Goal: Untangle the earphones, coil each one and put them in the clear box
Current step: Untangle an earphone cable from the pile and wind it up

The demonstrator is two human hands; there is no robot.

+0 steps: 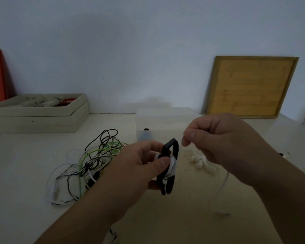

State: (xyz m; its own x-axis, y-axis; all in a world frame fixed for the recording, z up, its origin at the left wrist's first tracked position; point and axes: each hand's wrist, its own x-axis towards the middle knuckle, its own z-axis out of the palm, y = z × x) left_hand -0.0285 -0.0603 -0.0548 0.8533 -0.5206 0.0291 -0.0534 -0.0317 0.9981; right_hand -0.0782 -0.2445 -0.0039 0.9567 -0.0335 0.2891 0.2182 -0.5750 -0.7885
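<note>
A black winder (169, 146) was gripped in left hand (137, 162), white earphone cord (173, 164) wound round it, loose cord pinched by right hand (222, 138), tangled earphones (95, 159) seen left of left hand, clear box (162, 118) seen just beyond both hands.

head view, close, down over table (42, 173)

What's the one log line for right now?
left hand: grips black frame | right hand: pinches white cable | tangled pile: on table | clear box: behind
</note>
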